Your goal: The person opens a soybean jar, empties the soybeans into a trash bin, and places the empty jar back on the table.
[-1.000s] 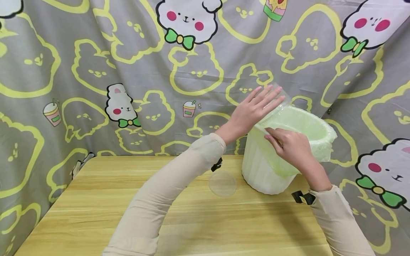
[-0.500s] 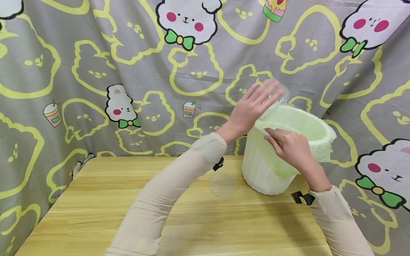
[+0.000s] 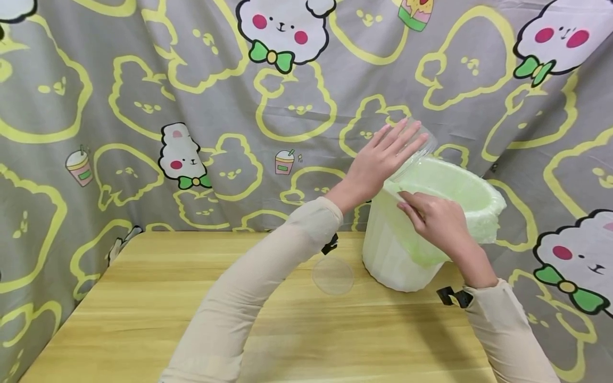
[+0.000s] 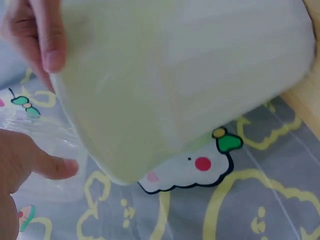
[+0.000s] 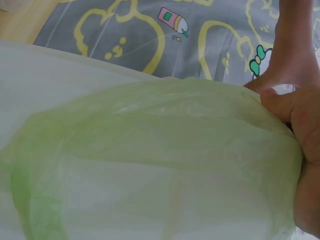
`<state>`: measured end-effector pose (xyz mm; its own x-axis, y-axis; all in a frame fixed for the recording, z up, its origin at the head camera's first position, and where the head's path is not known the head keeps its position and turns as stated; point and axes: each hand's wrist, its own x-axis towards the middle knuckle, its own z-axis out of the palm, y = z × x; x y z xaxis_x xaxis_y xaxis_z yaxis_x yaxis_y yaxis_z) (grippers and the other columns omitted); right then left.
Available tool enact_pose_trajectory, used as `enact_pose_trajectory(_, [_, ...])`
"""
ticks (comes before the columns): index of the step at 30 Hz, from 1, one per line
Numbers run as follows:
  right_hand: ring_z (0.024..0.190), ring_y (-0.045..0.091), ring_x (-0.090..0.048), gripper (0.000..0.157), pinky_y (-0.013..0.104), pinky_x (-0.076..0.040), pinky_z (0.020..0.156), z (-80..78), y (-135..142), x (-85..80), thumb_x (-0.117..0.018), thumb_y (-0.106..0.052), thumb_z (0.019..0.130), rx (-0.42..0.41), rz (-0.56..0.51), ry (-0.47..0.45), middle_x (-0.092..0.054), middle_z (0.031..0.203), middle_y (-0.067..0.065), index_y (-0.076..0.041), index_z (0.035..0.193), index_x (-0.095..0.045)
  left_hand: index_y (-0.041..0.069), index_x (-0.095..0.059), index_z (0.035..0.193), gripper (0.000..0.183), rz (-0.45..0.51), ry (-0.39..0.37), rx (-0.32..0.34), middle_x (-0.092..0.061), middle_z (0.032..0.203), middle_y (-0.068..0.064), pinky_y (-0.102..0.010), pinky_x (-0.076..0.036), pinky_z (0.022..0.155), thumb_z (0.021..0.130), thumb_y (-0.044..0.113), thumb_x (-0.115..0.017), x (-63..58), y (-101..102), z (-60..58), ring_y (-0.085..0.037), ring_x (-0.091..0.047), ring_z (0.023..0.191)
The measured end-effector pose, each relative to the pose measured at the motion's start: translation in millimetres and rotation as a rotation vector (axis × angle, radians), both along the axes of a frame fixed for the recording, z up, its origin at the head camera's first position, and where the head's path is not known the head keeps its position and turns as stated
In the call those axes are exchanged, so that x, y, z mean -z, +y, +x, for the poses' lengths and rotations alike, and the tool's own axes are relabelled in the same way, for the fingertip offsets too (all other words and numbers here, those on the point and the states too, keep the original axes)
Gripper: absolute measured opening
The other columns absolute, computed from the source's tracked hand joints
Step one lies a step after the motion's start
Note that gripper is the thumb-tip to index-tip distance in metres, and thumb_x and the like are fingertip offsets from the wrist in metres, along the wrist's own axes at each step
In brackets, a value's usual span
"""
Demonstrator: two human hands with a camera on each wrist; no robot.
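My left hand (image 3: 380,159) holds a clear plastic container (image 3: 425,139) tilted at the left side of the bin's mouth. Its fingers lie extended along the container, and in the left wrist view the thumb (image 4: 52,167) rests against the clear wall. What the container holds, if anything, cannot be made out. My right hand (image 3: 437,221) grips the near rim of a white ribbed trash can (image 3: 392,255), thumb outside. A pale green trash bag (image 3: 483,226) lines the can and folds over its rim; in the right wrist view the bag (image 5: 150,130) hangs down the outside.
A round clear lid (image 3: 332,275) lies flat on the wooden table (image 3: 143,314), left of the can. A grey patterned curtain (image 3: 220,106) hangs close behind the table and can. Black straps (image 3: 455,297) sit at the wrists.
My left hand and the container shook, blurring half a second ago, and now stand slightly higher than a second ago. The right hand keeps its grip on the rim.
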<state>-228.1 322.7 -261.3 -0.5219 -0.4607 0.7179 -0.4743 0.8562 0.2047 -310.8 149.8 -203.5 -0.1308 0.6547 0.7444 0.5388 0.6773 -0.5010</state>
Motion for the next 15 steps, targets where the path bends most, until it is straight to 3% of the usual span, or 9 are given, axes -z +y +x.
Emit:
enact_pose_trajectory(4, [0.046,0.015,-0.052,0.026,0.027,-0.033,0.039,-0.2,0.7,-0.2,-0.068,-0.019,0.084,-0.008,0.007,0.011,-0.064,0.065,0.002,-0.008,0.108,-0.070,0.020,-0.026,0.149,0.062,0.012,-0.007,-0.017,-0.025,0.155,-0.002,-0.037,-0.010,0.119,0.095,-0.010,-0.026,-2.5,2.3,4.3,-0.022,-0.018,0.144])
enact_pose_trajectory(10, [0.045,0.014,-0.051,0.026,0.026,-0.032,0.039,-0.2,1.6,-0.1,-0.069,-0.018,0.083,-0.006,0.010,0.021,-0.063,0.064,0.001,-0.008,0.107,-0.070,0.019,-0.023,0.150,0.071,-0.078,-0.086,-0.019,-0.022,0.156,-0.002,-0.038,-0.007,0.119,0.089,-0.015,-0.037,-2.9,3.0,10.0,-0.021,-0.016,0.145])
enact_pose_trajectory(15, [0.046,0.014,-0.052,0.025,0.027,-0.033,0.039,-0.4,2.0,0.2,-0.068,-0.019,0.084,-0.008,0.000,0.018,-0.065,0.066,0.002,-0.009,0.107,-0.070,0.019,-0.027,0.149,0.063,0.009,-0.022,-0.037,-0.026,0.155,-0.002,-0.038,-0.009,0.119,0.094,-0.011,-0.029,-5.7,-0.8,9.4,-0.022,-0.021,0.143])
